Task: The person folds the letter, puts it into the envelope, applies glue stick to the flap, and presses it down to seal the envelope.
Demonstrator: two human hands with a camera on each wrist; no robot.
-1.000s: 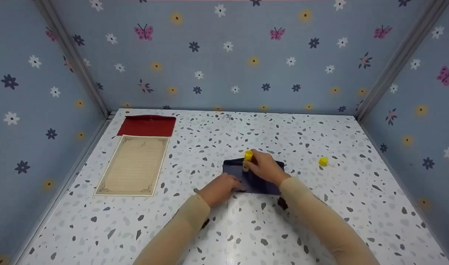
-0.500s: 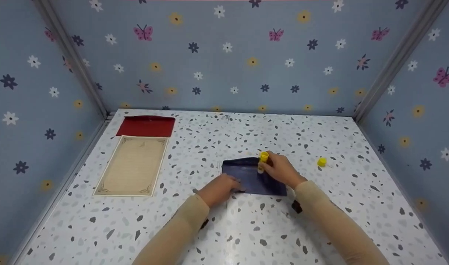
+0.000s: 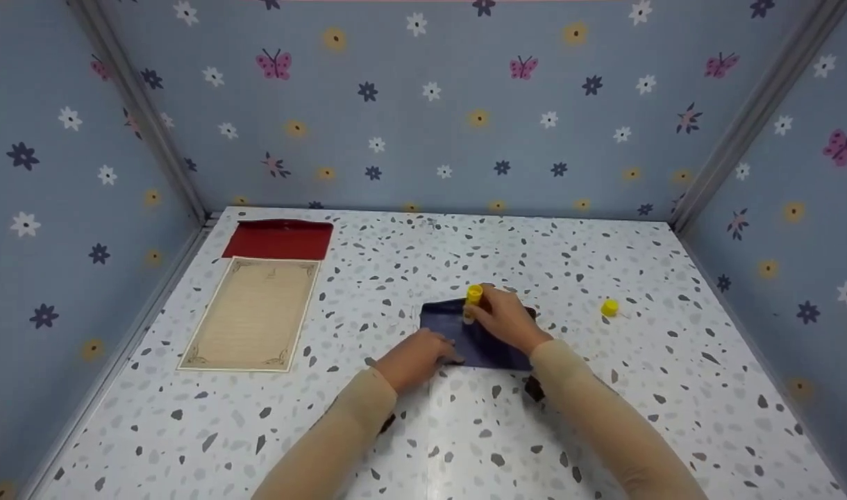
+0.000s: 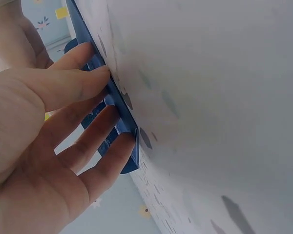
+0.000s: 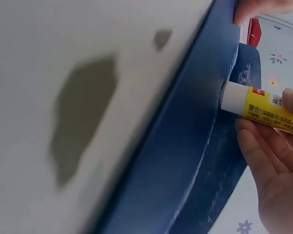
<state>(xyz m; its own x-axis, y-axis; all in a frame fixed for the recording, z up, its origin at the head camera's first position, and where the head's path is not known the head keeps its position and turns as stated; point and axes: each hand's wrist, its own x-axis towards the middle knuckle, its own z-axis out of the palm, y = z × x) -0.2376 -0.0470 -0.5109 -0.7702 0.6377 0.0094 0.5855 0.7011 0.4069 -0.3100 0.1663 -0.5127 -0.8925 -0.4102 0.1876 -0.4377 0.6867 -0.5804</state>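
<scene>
Head view: R hand [image 3: 510,321] pinched the yellow glue stick [image 3: 473,300] over the navy env. [image 3: 489,352] at table [image 3: 368,278] ctr.; L hand [image 3: 415,357] rested on its near L part. Yellow cap [image 3: 609,307] sat R; red env. [image 3: 279,240] far L, sheet [image 3: 250,314] just nearer.

L wrist: L hand's fingers lay extended, unclenched, on navy env.

R wrist: glue stick's white end met navy env. nr whitish-streaked flap [image 5: 219,170].

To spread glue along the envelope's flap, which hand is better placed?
Probably the right hand: it holds the glue stick at the flap, while the left hand rests on the envelope.
</scene>
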